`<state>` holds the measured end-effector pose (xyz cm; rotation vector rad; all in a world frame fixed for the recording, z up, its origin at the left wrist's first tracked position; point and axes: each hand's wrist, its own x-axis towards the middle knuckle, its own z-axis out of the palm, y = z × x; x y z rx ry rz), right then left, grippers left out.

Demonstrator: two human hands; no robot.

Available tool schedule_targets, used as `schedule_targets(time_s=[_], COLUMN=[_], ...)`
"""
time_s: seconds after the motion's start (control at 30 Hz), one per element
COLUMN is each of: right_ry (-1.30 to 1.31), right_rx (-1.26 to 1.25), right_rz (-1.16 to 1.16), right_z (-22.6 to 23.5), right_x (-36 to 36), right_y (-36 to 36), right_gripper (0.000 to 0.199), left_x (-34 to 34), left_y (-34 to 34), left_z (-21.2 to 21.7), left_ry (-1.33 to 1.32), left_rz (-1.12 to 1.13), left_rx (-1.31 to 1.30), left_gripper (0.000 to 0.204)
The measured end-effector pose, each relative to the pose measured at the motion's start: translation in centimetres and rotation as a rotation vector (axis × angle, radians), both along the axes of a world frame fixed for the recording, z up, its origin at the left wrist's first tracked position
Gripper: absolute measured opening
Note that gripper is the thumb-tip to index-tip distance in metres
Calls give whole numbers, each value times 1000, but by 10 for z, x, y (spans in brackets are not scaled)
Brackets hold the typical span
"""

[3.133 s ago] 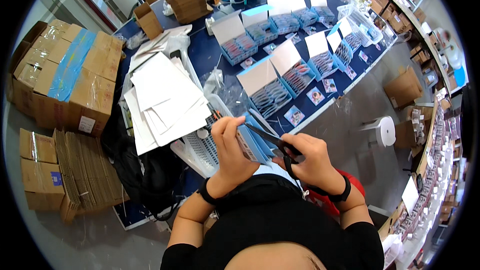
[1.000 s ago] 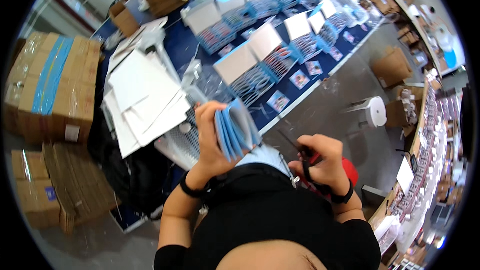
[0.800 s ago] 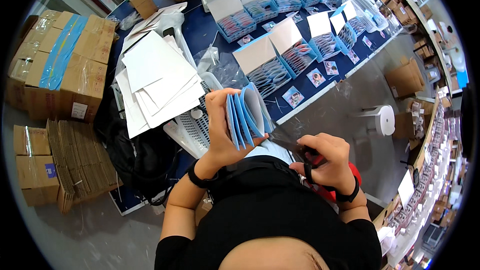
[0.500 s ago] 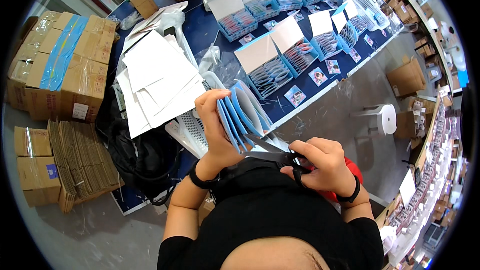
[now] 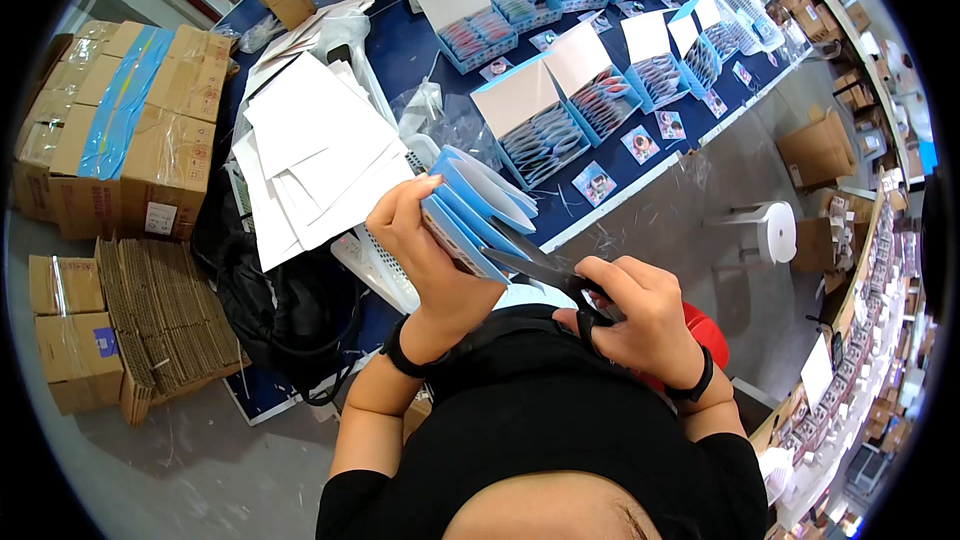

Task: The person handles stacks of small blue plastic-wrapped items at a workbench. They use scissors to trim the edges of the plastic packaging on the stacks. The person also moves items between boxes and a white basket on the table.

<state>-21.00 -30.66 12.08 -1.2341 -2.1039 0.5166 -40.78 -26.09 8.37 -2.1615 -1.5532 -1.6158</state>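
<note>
- Ideally, it seems, the folded blue packets (image 5: 465, 212) would be kept taut and the black scissors' (image 5: 548, 272) tips clear of the left hand (image 5: 428, 252).
- Raised beside the desk's (image 5: 572, 222) near edge, that hand pinches the packets, fingers curled over their far end.
- Lower, the right hand (image 5: 645, 318) wraps the handles, wrist angled inward, blades parted at the packets.

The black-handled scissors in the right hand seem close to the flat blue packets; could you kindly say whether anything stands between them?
Nothing visible does: the open black-handled scissors reach the flat blue packets directly, and the left hand grips these from the opposite side.
</note>
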Motion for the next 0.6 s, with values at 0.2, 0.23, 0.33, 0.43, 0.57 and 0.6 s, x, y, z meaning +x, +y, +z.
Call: schedule_targets(time_s=[0.2, 0.23, 0.33, 0.43, 0.57, 0.6], right_ry=[-4, -4, -5, -2, 41, 39], right_rx=[-10, -11, -9, -1, -6, -3], right_rz=[-14, -14, -16, -22, -19, -22], right_z=[-1, -2, -4, -5, -9, -11], right_x=[1, 1, 1, 1, -1, -1], right_y=[0, 0, 0, 0, 0, 0], right_gripper=[42, 42, 41, 42, 40, 40], left_x=[3, 4, 3, 3, 2, 3], left_y=[1, 0, 0, 1, 1, 1], left_z=[2, 3, 3, 2, 2, 2], left_ry=[-33, -48, -26, -24, -11, -10], left_rz=[-26, -36, -21, -35, -26, -20], left_rx=[23, 31, 18, 21, 15, 14], left_gripper=[83, 82, 82, 83, 83, 82])
